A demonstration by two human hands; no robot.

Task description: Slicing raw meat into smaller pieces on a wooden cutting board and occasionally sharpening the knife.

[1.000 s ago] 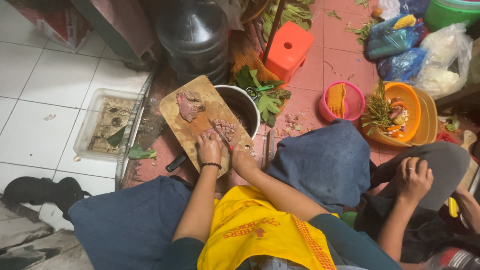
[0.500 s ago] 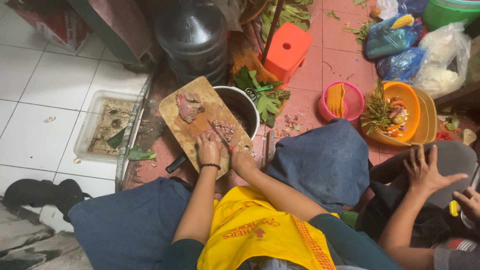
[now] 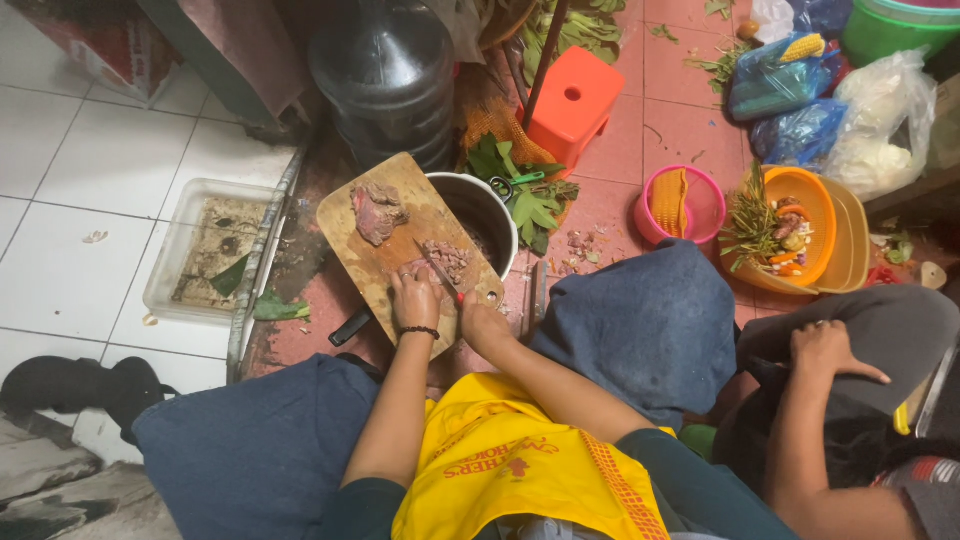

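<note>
A wooden cutting board (image 3: 395,215) rests on the rim of a metal pot (image 3: 495,205) on the floor in front of me. A large piece of raw meat (image 3: 376,210) lies at its far left, and chopped meat pieces (image 3: 448,259) sit near the middle. My left hand (image 3: 414,298) presses down on meat at the board's near edge, a black band on its wrist. My right hand (image 3: 479,318) grips a knife (image 3: 440,270) with a red handle, its blade angled over the chopped pieces.
A clear tray (image 3: 212,250) lies left of the board. Behind stand a dark water jug (image 3: 385,75) and an orange stool (image 3: 573,100). A pink bowl (image 3: 682,205) and an orange bowl of vegetables (image 3: 795,235) sit right. Another person's hand (image 3: 828,352) rests on a knee.
My hands stay on the board, the knife shifting slightly over the meat. The other person's hand on the right lifted with spread fingers, then came down on the knee.
</note>
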